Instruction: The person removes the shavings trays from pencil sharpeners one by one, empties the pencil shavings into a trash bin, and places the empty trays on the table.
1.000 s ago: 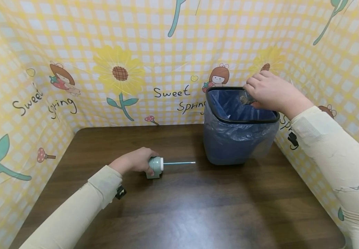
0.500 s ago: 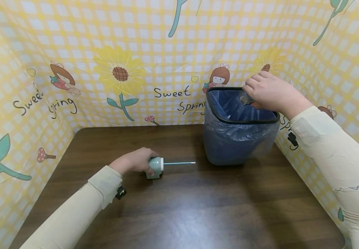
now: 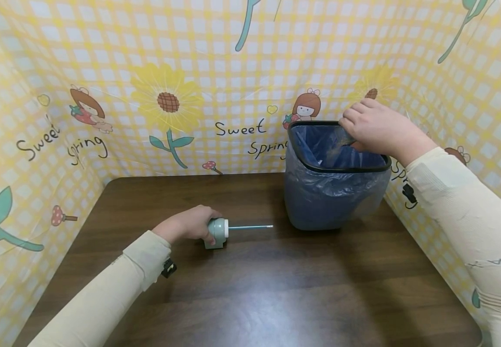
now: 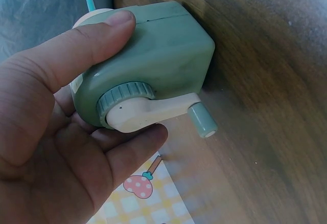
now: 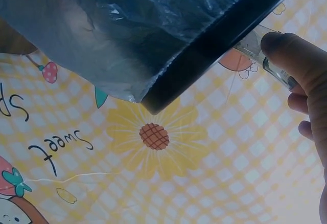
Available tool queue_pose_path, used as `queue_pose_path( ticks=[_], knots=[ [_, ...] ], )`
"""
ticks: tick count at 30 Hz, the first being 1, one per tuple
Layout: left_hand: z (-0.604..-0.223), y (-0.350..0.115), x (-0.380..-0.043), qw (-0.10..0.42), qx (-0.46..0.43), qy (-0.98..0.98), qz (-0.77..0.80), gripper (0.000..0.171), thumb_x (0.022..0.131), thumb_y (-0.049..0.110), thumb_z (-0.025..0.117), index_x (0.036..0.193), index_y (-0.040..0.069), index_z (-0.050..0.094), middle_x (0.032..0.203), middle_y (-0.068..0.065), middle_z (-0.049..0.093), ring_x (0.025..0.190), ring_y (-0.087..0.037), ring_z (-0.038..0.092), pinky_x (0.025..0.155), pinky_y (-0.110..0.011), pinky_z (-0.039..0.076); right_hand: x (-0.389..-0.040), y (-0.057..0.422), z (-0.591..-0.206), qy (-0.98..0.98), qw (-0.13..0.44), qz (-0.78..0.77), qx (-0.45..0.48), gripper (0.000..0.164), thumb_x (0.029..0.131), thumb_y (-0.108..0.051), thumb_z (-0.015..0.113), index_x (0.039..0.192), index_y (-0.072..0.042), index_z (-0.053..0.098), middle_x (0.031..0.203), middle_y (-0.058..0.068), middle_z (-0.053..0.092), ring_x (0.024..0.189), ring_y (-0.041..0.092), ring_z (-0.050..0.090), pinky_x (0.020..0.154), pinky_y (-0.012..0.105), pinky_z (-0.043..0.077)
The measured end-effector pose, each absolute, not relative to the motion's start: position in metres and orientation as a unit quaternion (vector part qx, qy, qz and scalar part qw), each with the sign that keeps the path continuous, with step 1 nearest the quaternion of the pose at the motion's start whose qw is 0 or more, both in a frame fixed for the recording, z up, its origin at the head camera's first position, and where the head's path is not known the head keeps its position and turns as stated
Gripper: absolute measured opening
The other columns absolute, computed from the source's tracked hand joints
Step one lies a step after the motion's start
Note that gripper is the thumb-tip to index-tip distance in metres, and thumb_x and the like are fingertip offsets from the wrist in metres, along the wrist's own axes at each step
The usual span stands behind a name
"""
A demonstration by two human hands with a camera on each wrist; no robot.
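In the head view my left hand [image 3: 189, 224] grips a green pencil sharpener [image 3: 217, 231] lying on the brown table. A blue pencil [image 3: 250, 227] sticks out of its white front, pointing right. The left wrist view shows my thumb across the sharpener's body and its white crank [image 4: 148, 114] with a green knob. My right hand [image 3: 376, 126] is over the waste bin [image 3: 332, 197], pinching a small clear container [image 5: 253, 44] tipped at the rim. Below it, a blurred brownish streak of shavings [image 3: 331, 154] drops into the bin. The container is mostly hidden by my hand in the head view.
The bin has a black rim [image 3: 337, 169] and a thin, translucent plastic liner [image 3: 319, 180]. It stands at the table's back right. Yellow checked cloth [image 3: 233, 86] with printed flowers hangs around the back and sides of the table [image 3: 241, 299].
Grey-brown shavings that sat visible in the clear container half a second ago now fall as a streak into the bin. Both hands, the sharpener and the pencil stay nearly where they were.
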State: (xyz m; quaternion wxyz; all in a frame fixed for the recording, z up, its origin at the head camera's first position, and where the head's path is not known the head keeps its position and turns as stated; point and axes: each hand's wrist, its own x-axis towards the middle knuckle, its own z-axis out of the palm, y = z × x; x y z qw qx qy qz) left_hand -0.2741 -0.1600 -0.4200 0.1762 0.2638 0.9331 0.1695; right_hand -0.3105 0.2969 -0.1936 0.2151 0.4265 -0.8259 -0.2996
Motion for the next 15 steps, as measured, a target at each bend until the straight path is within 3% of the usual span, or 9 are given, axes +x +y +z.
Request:
queue_pose_path(
  ticks=[15],
  knots=[
    [-0.4185,-0.1594,-0.2733,0.181,0.260,0.933,0.170,0.067,0.076,0.021,0.092,0.134,0.003,0.063,0.118,-0.007,0.068,0.094,-0.018,0.062,0.081,-0.036,0.056,-0.3115,0.2981,-0.1921,-0.820,0.215,-0.306,0.433,0.064,0.073,-0.029,0.092,0.114,0.009,0.061,0.111,0.025,0.063,0.109,0.044,0.059,0.101,0.055,0.043]
  ],
)
